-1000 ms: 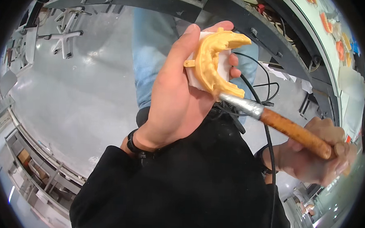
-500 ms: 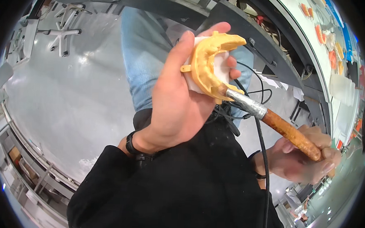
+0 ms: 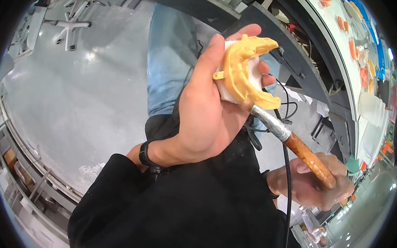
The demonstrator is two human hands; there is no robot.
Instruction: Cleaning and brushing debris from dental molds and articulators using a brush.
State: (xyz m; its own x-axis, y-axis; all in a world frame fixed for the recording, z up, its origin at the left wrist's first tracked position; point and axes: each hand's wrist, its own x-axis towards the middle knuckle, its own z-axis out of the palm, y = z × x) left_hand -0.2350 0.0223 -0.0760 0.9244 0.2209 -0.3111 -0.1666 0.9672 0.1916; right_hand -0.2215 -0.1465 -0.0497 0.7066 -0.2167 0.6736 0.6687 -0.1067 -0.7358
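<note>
My left hand point(image 3: 201, 111) is wrapped round a white plaster dental cast point(image 3: 255, 72), thumb on one side and fingertips curling over the other. On the cast sits a yellow horseshoe-shaped dental arch piece point(image 3: 237, 77) with small tabs on its outer edge. Lower right, my right hand point(image 3: 317, 184) grips the end of a knife-like tool point(image 3: 304, 153) with a worn wooden handle and a silver metal collar. The tool's tip reaches the near end of the yellow piece and the cast. What shape its working end has is hidden there.
A dark-edged workbench point(image 3: 299, 57) runs along the top and right, with orange and yellow pieces and clear plastic containers point(image 3: 371, 107) on it. A black cable point(image 3: 286, 185) hangs beside the right hand. A wheeled chair base point(image 3: 70, 25) stands on the grey floor.
My left hand with the cast and yellow piece has shifted right in the picture. My right hand has moved left and slightly down, and the tool slopes more steeply. Both grips remain.
</note>
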